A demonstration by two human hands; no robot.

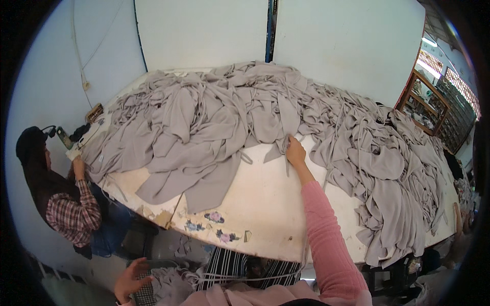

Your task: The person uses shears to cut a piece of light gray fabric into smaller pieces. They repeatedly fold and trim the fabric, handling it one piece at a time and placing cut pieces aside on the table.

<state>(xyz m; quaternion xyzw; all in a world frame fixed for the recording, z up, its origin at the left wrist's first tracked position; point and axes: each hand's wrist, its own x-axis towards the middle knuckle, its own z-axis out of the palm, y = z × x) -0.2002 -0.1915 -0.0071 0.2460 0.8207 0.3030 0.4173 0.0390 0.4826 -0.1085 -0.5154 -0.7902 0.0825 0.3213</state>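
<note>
A large heap of grey cloth pieces [204,117] with thin straps lies across the worn white table [260,214]. My right arm, in a pink sleeve, reaches over the table's middle. There, my right hand [295,152] is closed on a grey cloth piece [274,154] at the front of the heap. A narrow strip hangs below the fingers. Low at the left, my left hand [131,281] is held with its fingers apart and nothing in them. Beside it, below the table edge, is a bundle of grey cloth [173,286] over a dark woven basket [145,294].
At the left end sits a person [71,204] in a checked shirt, holding something small and pale. A brown brush-like block [94,113] rests near the far left edge. Another person's arm [458,219] shows at the right. White panels [347,46] stand behind the table.
</note>
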